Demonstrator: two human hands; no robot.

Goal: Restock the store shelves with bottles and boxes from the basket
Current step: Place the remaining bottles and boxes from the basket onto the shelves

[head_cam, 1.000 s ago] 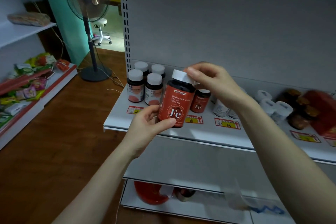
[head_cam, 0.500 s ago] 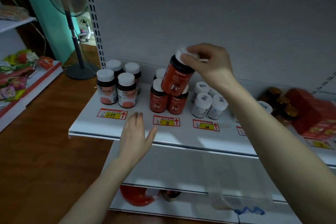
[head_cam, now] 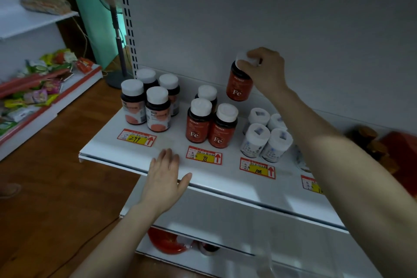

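Red bottle (head_cam: 239,86), held by its cap in the right hand (head_cam: 266,72), now hangs centre frame above the shelf (head_cam: 225,176), behind matching bottles (head_cam: 199,124). Left hand (head_cam: 164,178) has released it and lies open at the shelf edge; placement appears imminent.

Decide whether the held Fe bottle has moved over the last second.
Yes. The held bottle, in the right hand, has gone from in front of the shelved Fe bottles to above and right of them.
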